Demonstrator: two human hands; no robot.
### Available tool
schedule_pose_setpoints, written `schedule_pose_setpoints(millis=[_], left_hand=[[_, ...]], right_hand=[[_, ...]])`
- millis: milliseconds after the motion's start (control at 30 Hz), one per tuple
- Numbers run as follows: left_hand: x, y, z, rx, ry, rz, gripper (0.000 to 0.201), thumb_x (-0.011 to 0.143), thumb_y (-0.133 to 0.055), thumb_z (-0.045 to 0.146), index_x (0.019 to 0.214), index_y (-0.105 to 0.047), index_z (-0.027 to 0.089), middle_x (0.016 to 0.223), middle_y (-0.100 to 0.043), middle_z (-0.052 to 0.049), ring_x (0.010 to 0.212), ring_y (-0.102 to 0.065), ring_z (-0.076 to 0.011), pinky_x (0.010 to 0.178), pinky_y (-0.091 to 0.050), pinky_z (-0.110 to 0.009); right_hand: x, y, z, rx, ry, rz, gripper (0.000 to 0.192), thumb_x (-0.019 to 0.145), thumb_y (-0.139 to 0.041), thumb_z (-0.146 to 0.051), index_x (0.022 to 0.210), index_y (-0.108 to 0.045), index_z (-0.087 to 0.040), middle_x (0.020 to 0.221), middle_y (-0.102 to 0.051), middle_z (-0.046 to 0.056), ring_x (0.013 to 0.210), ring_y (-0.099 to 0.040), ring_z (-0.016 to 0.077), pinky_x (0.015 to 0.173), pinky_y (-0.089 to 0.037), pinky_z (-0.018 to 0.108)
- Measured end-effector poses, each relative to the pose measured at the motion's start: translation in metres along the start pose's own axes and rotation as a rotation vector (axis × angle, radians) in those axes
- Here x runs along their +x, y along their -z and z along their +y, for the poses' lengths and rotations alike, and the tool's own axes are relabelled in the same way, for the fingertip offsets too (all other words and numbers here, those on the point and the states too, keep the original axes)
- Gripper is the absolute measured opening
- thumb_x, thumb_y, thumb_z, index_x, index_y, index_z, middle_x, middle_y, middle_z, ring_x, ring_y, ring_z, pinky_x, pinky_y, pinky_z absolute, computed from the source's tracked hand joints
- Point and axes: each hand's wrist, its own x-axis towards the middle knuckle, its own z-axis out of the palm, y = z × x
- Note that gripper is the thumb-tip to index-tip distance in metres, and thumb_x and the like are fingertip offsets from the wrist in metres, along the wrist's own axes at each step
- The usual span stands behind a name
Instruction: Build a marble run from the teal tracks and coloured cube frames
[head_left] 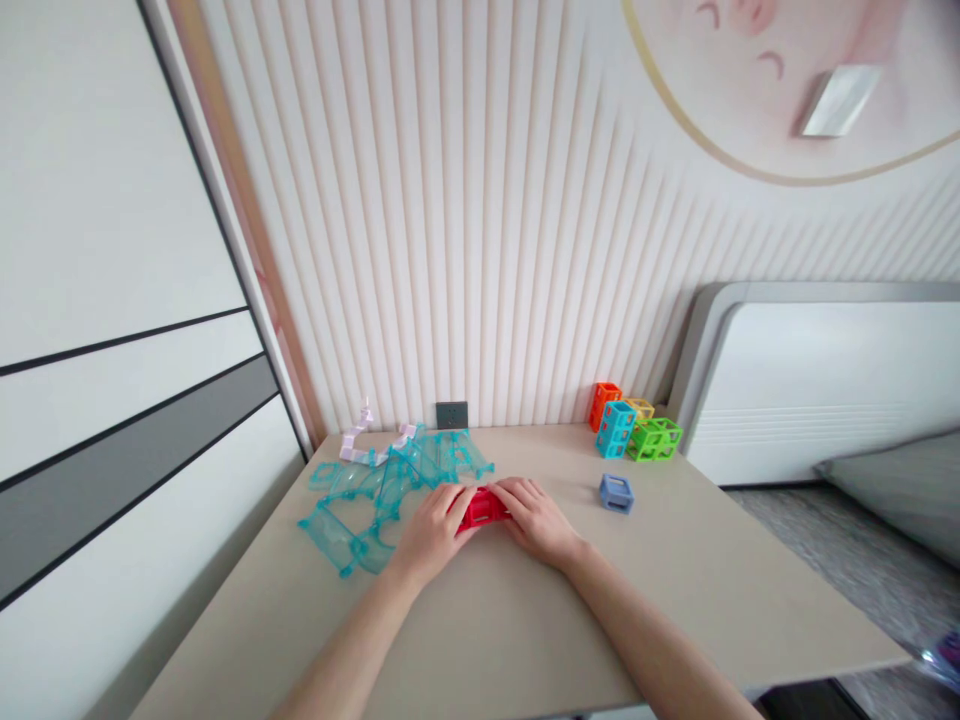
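Note:
Both hands are wrapped over a red open-framed building block piece (484, 508) in the middle of the table. My left hand (435, 530) grips its left end, fingers closed over the top. On its right end, my right hand (538, 518) is closed in the same way. The palms and fingers hide both ends of the red piece. Just left of my left hand lie translucent teal plastic track pieces (412, 470). A single blue-grey open cube (616, 493) rests to the right of my right hand.
At the back right stand orange (603, 406), light blue (616, 430), yellow (640, 408) and green (655, 440) frame blocks. Pale lilac track pieces (360, 455) lie at the back left. A dark wall socket (452, 415) sits behind the table (675, 600). A bed headboard (832, 380) is at right.

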Motion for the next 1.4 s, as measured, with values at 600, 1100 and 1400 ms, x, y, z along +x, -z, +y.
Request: schedule_pose_setpoints(millis=[600,1100,1400], left_hand=[[-0.024,0.015,0.001,-0.327,0.193,0.185,0.032,0.094,-0.057,0.036,0.121,-0.057,0.019,0.105,-0.072,-0.011,0.094,-0.071,-0.0239,0.080,-0.060,-0.035],[-0.020,0.013,0.014,-0.313,0.172,-0.040,0.040,0.095,-0.059,0.043,0.128,-0.058,0.021,0.110,-0.070,-0.011,0.100,-0.070,-0.0252,0.086,-0.059,-0.037],[-0.022,0.027,0.008,-0.387,0.157,0.010,0.051,0.096,-0.055,0.056,0.131,-0.060,0.020,0.112,-0.072,-0.012,0.102,-0.070,-0.0246,0.087,-0.058,-0.035]], right_hand=[[-0.017,0.003,0.052,0.147,-0.921,0.390,0.040,0.086,-0.053,-0.049,0.107,-0.064,-0.017,0.090,-0.074,0.012,0.070,-0.067,0.0256,0.070,-0.055,0.042],[-0.002,-0.007,-0.003,0.545,-0.328,0.131,0.043,0.103,-0.042,-0.046,0.136,-0.057,-0.023,0.126,-0.064,0.013,0.093,-0.067,0.0218,0.085,-0.056,0.038],[-0.002,-0.009,-0.030,0.566,-0.244,0.046,0.049,0.096,-0.058,-0.040,0.142,-0.052,-0.023,0.118,-0.072,0.010,0.105,-0.069,0.0266,0.094,-0.056,0.039]])
